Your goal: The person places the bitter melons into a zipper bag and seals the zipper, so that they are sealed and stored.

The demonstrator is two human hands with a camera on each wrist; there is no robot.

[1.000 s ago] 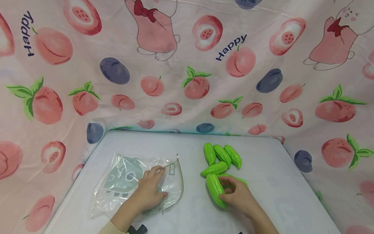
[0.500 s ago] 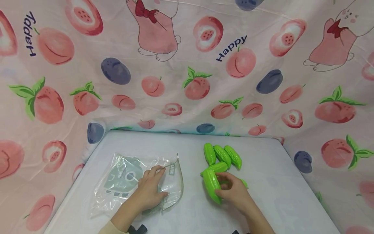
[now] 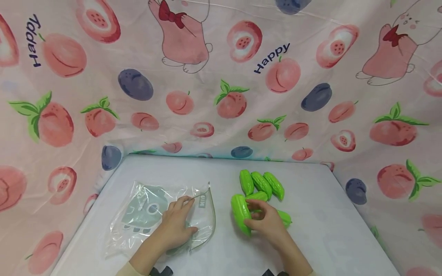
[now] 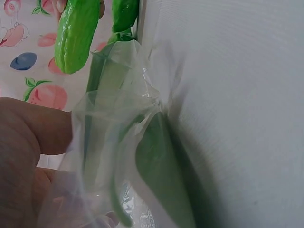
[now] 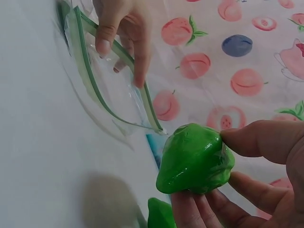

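Note:
My right hand (image 3: 268, 221) pinches a glossy green toy cucumber (image 3: 239, 211) between thumb and fingers, raised above the white table. In the right wrist view its tapered end (image 5: 187, 164) points towards the bag. A clear zip bag (image 3: 146, 209) with a pale green dinosaur print lies on the left, its mouth facing right. My left hand (image 3: 177, 225) grips the upper layer at that mouth, thumb inside and fingers over the rim. The green zip rim (image 5: 92, 78) stands parted, leaving a gap. Seen from the left wrist, the cucumber (image 4: 76, 35) is beyond the bag mouth.
Several more green toy cucumbers (image 3: 261, 183) lie in a loose group behind my right hand, and another (image 3: 284, 218) shows partly behind it. A peach-print cloth (image 3: 221, 88) surrounds the white table (image 3: 321, 214) at the back and sides.
My right hand has carried the toy cucumber left, away from the others and towards the bag, uncovering more of the one behind it. My left hand and the bag stay in place.

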